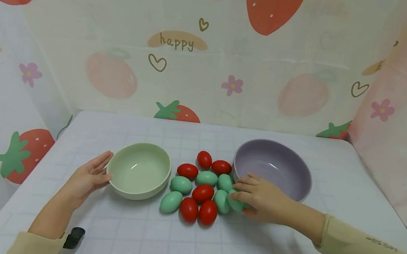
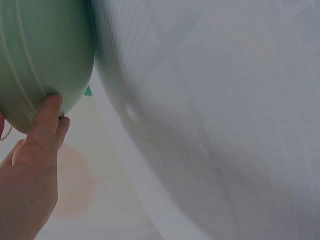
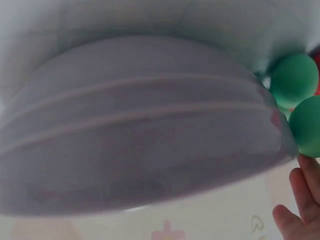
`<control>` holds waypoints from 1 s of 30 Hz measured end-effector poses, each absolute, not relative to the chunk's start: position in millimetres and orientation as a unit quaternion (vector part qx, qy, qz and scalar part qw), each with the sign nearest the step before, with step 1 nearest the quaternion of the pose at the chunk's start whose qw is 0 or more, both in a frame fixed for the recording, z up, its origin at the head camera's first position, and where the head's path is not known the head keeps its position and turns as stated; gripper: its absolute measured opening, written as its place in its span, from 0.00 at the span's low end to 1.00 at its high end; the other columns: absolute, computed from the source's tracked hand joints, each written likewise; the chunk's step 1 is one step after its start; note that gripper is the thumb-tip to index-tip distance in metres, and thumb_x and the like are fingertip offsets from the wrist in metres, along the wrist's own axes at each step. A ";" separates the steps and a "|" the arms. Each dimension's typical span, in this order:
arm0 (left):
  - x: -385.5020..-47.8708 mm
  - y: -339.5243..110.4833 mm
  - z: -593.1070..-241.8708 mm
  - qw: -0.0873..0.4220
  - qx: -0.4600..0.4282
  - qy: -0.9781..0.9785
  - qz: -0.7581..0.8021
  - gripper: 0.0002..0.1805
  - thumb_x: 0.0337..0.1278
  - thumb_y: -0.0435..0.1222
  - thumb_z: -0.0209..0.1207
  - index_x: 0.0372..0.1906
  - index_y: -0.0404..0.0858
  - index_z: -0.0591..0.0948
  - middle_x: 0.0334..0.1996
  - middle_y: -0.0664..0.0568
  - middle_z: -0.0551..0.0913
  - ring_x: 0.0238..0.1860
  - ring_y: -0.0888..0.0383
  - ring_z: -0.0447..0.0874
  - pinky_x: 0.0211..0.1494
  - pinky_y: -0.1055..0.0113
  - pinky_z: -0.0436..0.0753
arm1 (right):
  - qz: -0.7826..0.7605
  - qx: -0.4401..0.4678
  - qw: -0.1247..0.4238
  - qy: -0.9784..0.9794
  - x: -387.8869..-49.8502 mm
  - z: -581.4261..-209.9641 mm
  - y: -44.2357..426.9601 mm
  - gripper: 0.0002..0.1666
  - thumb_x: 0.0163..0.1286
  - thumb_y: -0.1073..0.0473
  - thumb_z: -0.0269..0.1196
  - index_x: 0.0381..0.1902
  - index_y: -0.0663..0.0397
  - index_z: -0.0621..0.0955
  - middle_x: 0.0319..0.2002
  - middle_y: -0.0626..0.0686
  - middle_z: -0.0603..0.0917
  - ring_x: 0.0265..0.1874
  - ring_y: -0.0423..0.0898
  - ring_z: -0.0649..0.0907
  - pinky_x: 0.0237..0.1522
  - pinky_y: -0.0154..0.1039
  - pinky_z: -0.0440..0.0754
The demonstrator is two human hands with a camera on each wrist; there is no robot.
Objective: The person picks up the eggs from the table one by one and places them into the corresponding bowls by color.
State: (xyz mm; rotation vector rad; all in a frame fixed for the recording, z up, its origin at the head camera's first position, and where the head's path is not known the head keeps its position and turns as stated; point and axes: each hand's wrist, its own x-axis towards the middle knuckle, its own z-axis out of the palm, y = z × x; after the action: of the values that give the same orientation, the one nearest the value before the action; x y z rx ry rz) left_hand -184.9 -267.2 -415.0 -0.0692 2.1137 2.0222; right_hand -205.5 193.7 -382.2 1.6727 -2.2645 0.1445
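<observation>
The right hand (image 1: pixel 269 202) reaches in from the right over a green egg (image 1: pixel 236 201), its fingers slightly parted and the fingertips touching the shell; the thumb is not clear enough to tell whether it pinches. This egg lies at the near right edge of a loose cluster, just beside the purple bowl (image 1: pixel 272 167). It looks smooth, stiff and probably light, perhaps plastic, so it is likely to roll or slip if pressed from one side only; the sound hold would be thumb and fingers across its widest part, with gentle pressure. The left hand (image 1: pixel 84 177) is spread along the outside of the green bowl (image 1: pixel 141 166), fingers fairly straight, touching the wall below the rim without reaching over it. That bowl looks glazed and rigid, likely heavier than an egg and possibly breakable; its curved wall may be slick, so a flat steadying touch suits it, and the rim would be the firmer place to grip. Between the two bowls lie the other green eggs (image 1: pixel 181 184) and glossy red eggs (image 1: pixel 189 210), mixed and mostly touching or nearly so. All rest on a pale checked table (image 1: pixel 125 237), before a strawberry-print cloth (image 1: pixel 193 86).
</observation>
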 end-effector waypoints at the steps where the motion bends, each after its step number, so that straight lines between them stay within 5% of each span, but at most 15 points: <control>1: -184.5 -267.4 -414.9 0.107 -0.024 0.718 0.688 0.41 0.67 0.22 0.49 0.77 0.35 0.41 0.77 0.44 0.38 0.75 0.45 0.40 0.50 0.80 0.75 | 0.073 0.579 0.156 -0.797 -206.6 -381.1 193.6 0.27 0.43 0.64 0.78 0.45 0.57 0.84 0.45 0.55 0.85 0.49 0.54 0.81 0.52 0.54 0.79; 9: -184.1 -268.8 -414.0 0.102 -0.023 0.720 0.686 0.41 0.67 0.23 0.50 0.77 0.36 0.41 0.77 0.45 0.39 0.75 0.45 0.40 0.50 0.80 0.75 | 0.295 0.455 0.046 -0.839 -207.1 -369.4 191.1 0.23 0.55 0.69 0.71 0.50 0.61 0.82 0.47 0.53 0.85 0.48 0.51 0.81 0.50 0.48 0.80; 17: -184.3 -268.8 -414.3 0.101 -0.025 0.719 0.687 0.41 0.68 0.22 0.48 0.77 0.36 0.40 0.77 0.45 0.38 0.75 0.45 0.39 0.50 0.81 0.75 | 0.508 0.288 -0.100 -0.805 -209.6 -352.5 182.7 0.25 0.64 0.70 0.64 0.58 0.75 0.75 0.54 0.65 0.80 0.52 0.55 0.82 0.50 0.36 0.80; 25: -185.3 -267.2 -416.5 0.103 -0.017 0.716 0.690 0.40 0.68 0.22 0.47 0.77 0.34 0.39 0.76 0.43 0.37 0.75 0.43 0.39 0.50 0.81 0.74 | 0.601 0.171 -0.166 -0.763 -208.1 -349.2 174.6 0.28 0.68 0.64 0.62 0.62 0.73 0.72 0.52 0.59 0.82 0.44 0.44 0.84 0.49 0.39 0.81; 30: -186.0 -266.1 -417.1 0.106 -0.021 0.716 0.690 0.40 0.68 0.22 0.47 0.77 0.34 0.40 0.76 0.43 0.38 0.75 0.43 0.40 0.50 0.81 0.75 | 0.634 0.117 -0.194 -0.740 -208.9 -351.3 169.6 0.29 0.69 0.64 0.61 0.64 0.75 0.69 0.53 0.60 0.80 0.44 0.46 0.84 0.49 0.42 0.82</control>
State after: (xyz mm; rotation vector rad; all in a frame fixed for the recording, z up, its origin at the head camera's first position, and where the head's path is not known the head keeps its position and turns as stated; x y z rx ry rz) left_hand -186.0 -266.1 -417.1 -0.0630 2.1081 2.0321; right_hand -208.9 169.6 -351.3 0.4209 -2.6621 2.2820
